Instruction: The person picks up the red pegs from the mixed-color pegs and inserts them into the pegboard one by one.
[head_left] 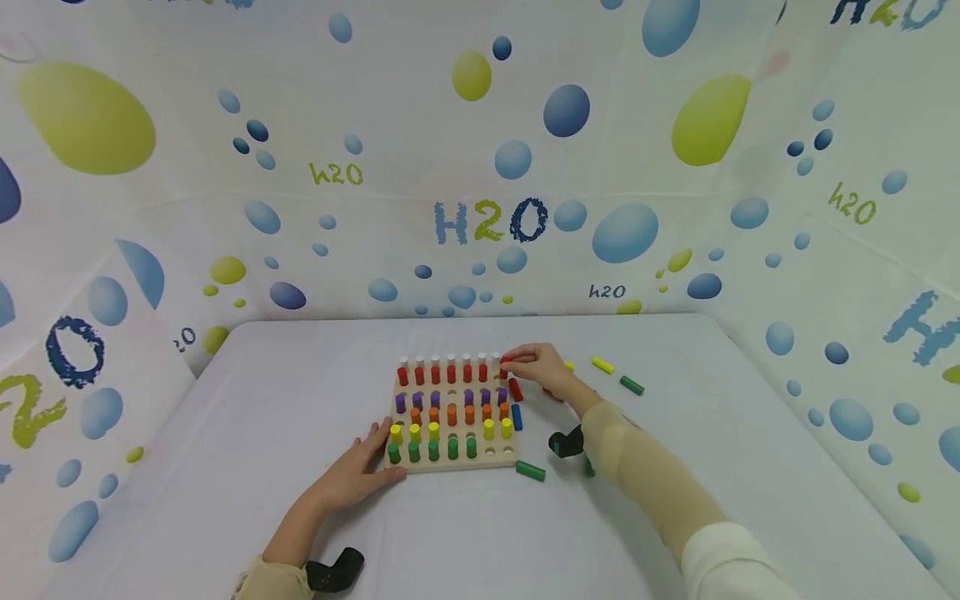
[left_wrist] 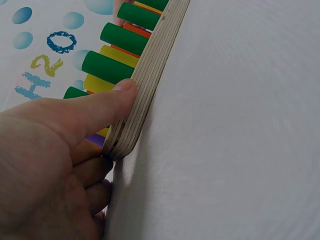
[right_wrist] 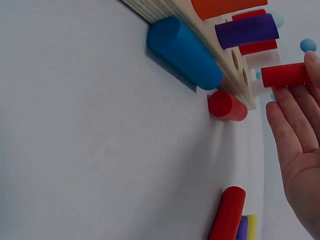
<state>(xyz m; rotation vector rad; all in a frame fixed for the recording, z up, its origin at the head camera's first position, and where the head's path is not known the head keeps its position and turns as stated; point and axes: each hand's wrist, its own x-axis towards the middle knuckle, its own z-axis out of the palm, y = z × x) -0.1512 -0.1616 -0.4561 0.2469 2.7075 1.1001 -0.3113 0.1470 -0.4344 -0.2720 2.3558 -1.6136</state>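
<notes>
A wooden pegboard holds rows of green, yellow, orange, purple, red and white pegs. At its front left corner my left hand grips the board, its thumb against the front edge and the other fingers along the left side. My right hand pinches a red peg between thumb and fingers at the right end of the red row. In the right wrist view, this peg stands above the board; whether it touches a hole is hidden. Holes at the front right corner stand bare.
Right of the board lie a red peg, a blue peg and a green peg. Farther right are a yellow peg and another green peg. More loose pegs are partly hidden by the right arm.
</notes>
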